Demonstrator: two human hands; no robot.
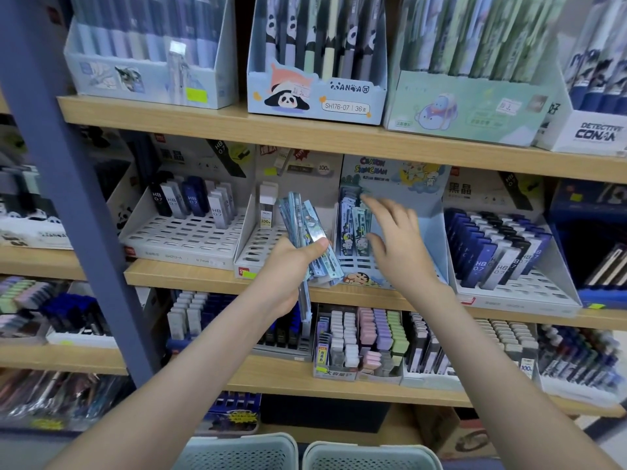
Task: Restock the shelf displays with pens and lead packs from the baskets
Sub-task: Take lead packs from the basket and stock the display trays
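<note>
My left hand (288,269) grips a bundle of light-blue lead packs (307,232) in front of the middle shelf. My right hand (395,245) is open with spread fingers, its fingertips reaching into the pale-blue cartoon display box (424,225). A few matching lead packs (354,225) stand at the left side of that box, beside my fingers. Two pale mesh baskets (241,452) (369,456) sit at the bottom edge below my arms.
Lead-pack trays flank the cartoon box: a grey slotted one (183,239) on the left, a fuller one (502,252) on the right. Pen boxes line the top shelf (305,130). Eraser and lead displays fill the lower shelf. A blue upright post (78,205) stands left.
</note>
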